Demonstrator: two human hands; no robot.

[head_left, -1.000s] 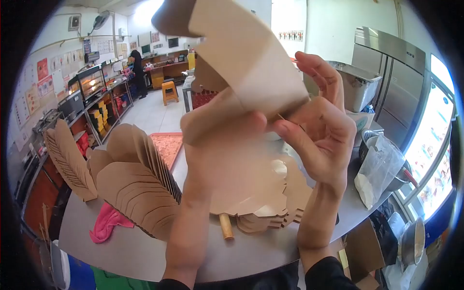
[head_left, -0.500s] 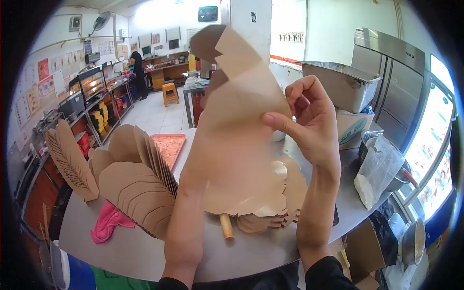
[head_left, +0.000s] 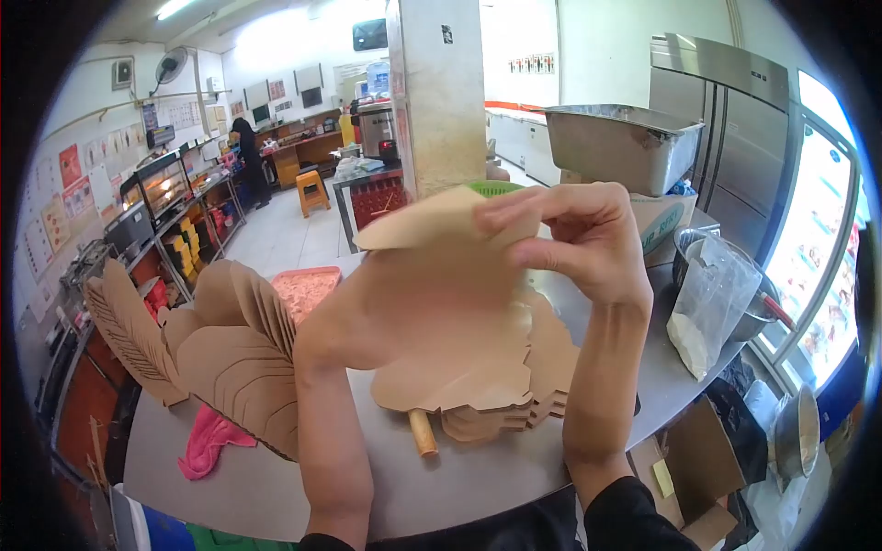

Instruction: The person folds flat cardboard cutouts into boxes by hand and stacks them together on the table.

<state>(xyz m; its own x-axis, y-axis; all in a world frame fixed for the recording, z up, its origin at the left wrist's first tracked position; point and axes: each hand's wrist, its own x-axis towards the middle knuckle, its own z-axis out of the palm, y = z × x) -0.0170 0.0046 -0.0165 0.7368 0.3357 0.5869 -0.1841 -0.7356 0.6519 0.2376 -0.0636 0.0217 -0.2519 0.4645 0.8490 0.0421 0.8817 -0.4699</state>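
Observation:
A brown cardboard sheet (head_left: 441, 220), bent over on itself, is held up above the table. My right hand (head_left: 588, 239) pinches its right edge between thumb and fingers. My left hand (head_left: 344, 317) reaches in from the left beneath the sheet; its fingers are lost in blur. Below lies a pile of flat cut cardboard sheets (head_left: 450, 386) with notched edges, and the end of a pale wooden stick (head_left: 422, 433) pokes out at the front. Left of my left arm stands a nested stack of folded cardboard pieces (head_left: 239, 367).
Another cardboard stack (head_left: 133, 321) leans at the far left, behind a pink cloth (head_left: 213, 443). An orange tray (head_left: 331, 273) holds pinkish food. To the right are a plastic bag (head_left: 721, 294), a metal bowl (head_left: 758, 331) and a deep metal pan (head_left: 625, 151). A person in black (head_left: 248, 161) stands far back.
The cardboard sheet has come down from upright and is now bent over. My right hand has turned over its edge, fingers now forward. The view has shifted slightly to the right.

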